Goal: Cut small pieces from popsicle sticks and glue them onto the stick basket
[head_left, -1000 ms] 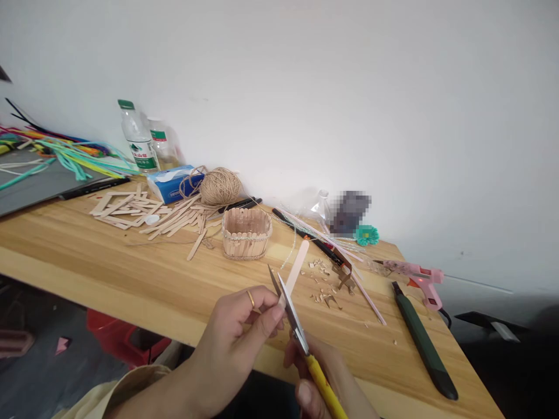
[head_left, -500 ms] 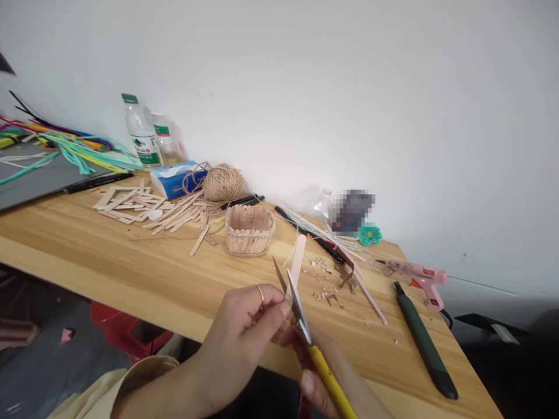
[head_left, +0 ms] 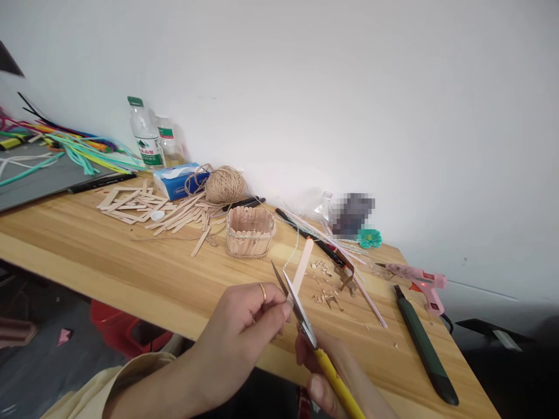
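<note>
Between the thumb and fingers of my left hand (head_left: 248, 337) is the lower end of a flat wooden craft stick (head_left: 304, 263), which points up and away. My right hand (head_left: 327, 372) is closed around the yellow handle of a pair of scissors (head_left: 308, 331). The blades are slightly apart and lie close to my left fingertips and the stick; whether they touch the wood I cannot tell. Beyond my hands a small basket made of craft sticks (head_left: 250, 233), trimmed with twine and a glittery cord, stands upright on the table.
Craft sticks (head_left: 183, 215) lie piled by a twine ball (head_left: 225, 184), tissue pack (head_left: 181, 180) and water bottle (head_left: 145, 139). Wood scraps (head_left: 323, 285) are scattered right of my hands. A pink glue gun (head_left: 425, 285) and a dark green cutter (head_left: 425, 343) lie near the right edge.
The scissors have shifted slightly down and right with my right hand, and their blades have come closer together. The craft stick has tilted a little to the right in my left hand.
</note>
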The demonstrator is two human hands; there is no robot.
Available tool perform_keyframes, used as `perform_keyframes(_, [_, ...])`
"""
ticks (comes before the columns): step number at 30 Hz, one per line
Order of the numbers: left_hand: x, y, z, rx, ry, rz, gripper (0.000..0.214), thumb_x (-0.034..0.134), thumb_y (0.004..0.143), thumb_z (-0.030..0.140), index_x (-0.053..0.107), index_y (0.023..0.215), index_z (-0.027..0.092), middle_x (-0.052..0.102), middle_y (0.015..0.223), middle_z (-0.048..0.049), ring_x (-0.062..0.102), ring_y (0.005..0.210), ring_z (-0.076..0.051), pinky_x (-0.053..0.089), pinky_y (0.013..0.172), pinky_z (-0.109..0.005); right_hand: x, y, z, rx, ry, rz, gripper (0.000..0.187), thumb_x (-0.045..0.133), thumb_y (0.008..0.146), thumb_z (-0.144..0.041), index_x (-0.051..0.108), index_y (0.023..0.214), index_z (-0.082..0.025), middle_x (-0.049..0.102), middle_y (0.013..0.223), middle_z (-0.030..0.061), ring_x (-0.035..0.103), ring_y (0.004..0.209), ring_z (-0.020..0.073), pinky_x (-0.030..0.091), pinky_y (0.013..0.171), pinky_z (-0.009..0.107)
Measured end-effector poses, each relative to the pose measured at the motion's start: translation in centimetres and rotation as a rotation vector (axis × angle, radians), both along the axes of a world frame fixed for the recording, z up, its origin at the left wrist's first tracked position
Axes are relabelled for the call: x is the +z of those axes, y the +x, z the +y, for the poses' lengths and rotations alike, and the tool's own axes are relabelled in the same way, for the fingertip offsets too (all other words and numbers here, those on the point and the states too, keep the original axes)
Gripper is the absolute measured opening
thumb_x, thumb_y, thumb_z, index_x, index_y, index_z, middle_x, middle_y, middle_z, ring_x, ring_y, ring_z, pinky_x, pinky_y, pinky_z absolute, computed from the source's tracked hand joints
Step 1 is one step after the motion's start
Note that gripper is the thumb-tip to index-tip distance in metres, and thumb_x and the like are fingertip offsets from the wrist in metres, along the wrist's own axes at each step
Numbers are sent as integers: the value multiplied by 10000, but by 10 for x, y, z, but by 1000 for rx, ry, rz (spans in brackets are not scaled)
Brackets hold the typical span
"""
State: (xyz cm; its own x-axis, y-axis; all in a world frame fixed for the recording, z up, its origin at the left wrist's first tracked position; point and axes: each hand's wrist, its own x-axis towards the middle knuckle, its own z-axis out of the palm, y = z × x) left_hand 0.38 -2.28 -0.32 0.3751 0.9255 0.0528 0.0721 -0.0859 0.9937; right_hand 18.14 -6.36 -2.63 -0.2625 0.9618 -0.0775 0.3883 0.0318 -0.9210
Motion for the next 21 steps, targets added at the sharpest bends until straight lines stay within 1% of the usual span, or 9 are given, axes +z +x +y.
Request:
perform_keyframes(4, [4,-1,1,-20,19,61,288,420,869,299,456,603,196,411,575,38,416,572,-130,325,546,-251,9,-1,1,41,-106,19,607,438,648,-819,415,704,-215,303,613,-52,287,537,116,293,500,245])
perform_keyframes(7, [5,-2,1,-29,24,98,297,419,870,316,445,599,198,394,571,41,409,575,-132,310,546,-256,17,-3,3,73,-105,-3,627,398,655,-838,392,702,-212,285,599,-66,221,525,101,233,494,249])
perform_keyframes(10, [6,-2,1,-43,13,104,287,421,867,330,456,614,198,388,579,41,401,577,-134,299,537,-258,24,-5,3,77,-68,-22,624,402,666,-830,401,688,-207,285,590,-66,208,532,103,210,504,256])
perform_keyframes(13, [8,-4,2,-62,2,103,285,422,865,332,473,621,195,403,583,38,402,574,-132,303,530,-255,29,-6,2,71,-119,-2,629,430,645,-833,399,673,-206,281,592,-66,210,533,101,193,497,253])
perform_keyframes(17, [10,-4,3,-52,55,107,285,441,856,320,490,609,188,431,569,35,421,560,-126,329,525,-242,24,-5,0,51,-102,-18,635,409,658,-834,407,695,-200,294,605,-64,217,537,99,223,503,243])
perform_keyframes(21, [5,3,3,7,32,-6,172,547,794,294,590,680,173,563,615,13,517,587,-130,408,545,-220,12,-5,0,48,-115,23,680,378,637,-859,426,751,-191,332,643,-44,277,560,111,245,511,243])
